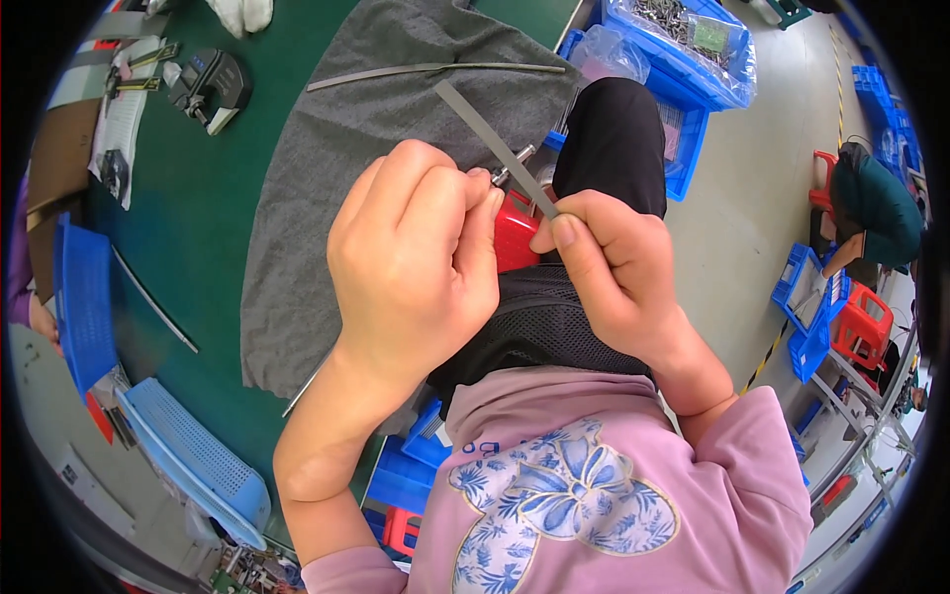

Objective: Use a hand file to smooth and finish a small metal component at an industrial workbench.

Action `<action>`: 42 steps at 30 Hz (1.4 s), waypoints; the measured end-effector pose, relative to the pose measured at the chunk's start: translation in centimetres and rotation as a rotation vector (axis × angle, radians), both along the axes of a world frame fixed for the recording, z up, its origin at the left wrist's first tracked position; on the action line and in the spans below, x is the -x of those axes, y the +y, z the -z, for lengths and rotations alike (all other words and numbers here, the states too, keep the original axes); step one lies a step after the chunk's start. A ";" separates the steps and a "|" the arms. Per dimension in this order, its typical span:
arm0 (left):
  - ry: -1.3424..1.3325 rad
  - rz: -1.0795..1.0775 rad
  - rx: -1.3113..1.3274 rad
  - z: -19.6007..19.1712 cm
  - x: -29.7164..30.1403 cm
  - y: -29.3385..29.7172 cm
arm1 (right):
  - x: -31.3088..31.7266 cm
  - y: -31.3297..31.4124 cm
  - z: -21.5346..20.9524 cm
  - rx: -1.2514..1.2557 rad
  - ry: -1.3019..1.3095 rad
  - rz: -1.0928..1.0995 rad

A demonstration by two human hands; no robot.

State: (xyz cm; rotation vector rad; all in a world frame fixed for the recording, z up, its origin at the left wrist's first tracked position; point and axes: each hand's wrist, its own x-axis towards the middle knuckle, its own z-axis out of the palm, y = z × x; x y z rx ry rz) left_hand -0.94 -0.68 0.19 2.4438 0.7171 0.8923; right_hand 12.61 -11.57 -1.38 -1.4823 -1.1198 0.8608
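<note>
My left hand (pixel 411 243) is closed, pinching a small shiny metal pin (pixel 516 164) between thumb and forefinger, with one end sticking out to the right. In my right hand (pixel 621 272), thumb and forefinger grip the lower end of a flat grey strip (pixel 490 137), perhaps a thin file. The strip slants up to the left and crosses close to the pin; whether they touch I cannot tell. Beneath both hands lies a grey cloth (pixel 297 238) on the green table. Another long thin strip (pixel 396 74) rests across the cloth, beyond my left hand.
A dark micrometer-like gauge (pixel 216 87) stands at the far left. Blue baskets (pixel 198 455) line the left table edge, near a person's hand (pixel 44 322). Blue bins of metal parts (pixel 683 49) stand far right. Something red (pixel 517 238) shows between my hands. Another person (pixel 876 208) bends at the right.
</note>
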 end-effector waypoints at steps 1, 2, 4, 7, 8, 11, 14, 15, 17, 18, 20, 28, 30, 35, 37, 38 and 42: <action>-0.003 -0.006 0.019 -0.1 0.0 0.0 | 0.0 0.0 0.2 -0.025 -0.017 0.002; -0.003 -0.005 0.018 -0.2 0.0 0.1 | 0.1 0.0 0.4 -0.051 -0.034 0.004; 0.017 0.028 0.016 -0.4 0.2 0.3 | 0.1 0.1 0.1 -0.016 0.054 0.045; 0.056 0.053 0.087 -1.1 0.4 0.6 | 0.1 0.5 0.1 0.020 0.137 0.123; 0.057 0.053 0.085 -1.1 0.5 0.7 | 0.0 0.8 0.2 0.022 0.133 0.160; 0.039 0.059 0.107 -0.9 0.4 0.7 | 1.0 2.7 1.5 -0.162 0.189 0.257; 0.010 -0.004 0.136 -0.6 0.3 0.5 | 1.3 3.5 1.5 -0.193 0.151 0.287; 0.006 -0.004 0.131 -0.6 0.4 0.5 | 1.3 3.6 1.5 -0.181 0.107 0.294; 0.001 -0.003 0.126 -0.6 0.3 0.4 | 1.3 3.9 1.5 -0.154 0.057 0.329; -0.003 -0.001 0.128 -0.6 0.2 0.3 | 1.2 3.9 1.5 -0.154 0.056 0.329; -0.008 0.001 0.129 -0.7 0.3 0.4 | 0.9 3.9 1.6 -0.153 0.079 0.313; -0.005 0.045 0.048 -0.8 0.4 0.3 | 0.8 3.7 1.3 -0.168 0.220 0.282; -0.023 0.032 0.063 -0.6 0.3 0.1 | 0.9 3.6 1.3 -0.164 0.269 0.281; -0.037 0.014 0.082 -0.7 0.3 -0.1 | 0.7 3.5 1.8 -0.212 0.200 0.254; -0.040 0.017 0.080 -0.6 0.3 -0.1 | 0.8 3.4 1.8 -0.209 0.220 0.256; -0.038 0.017 0.081 -0.7 0.4 -0.1 | 0.8 3.4 1.8 -0.207 0.239 0.259; 0.011 0.035 0.072 -0.9 0.5 0.0 | 0.8 3.5 1.7 -0.196 0.271 0.255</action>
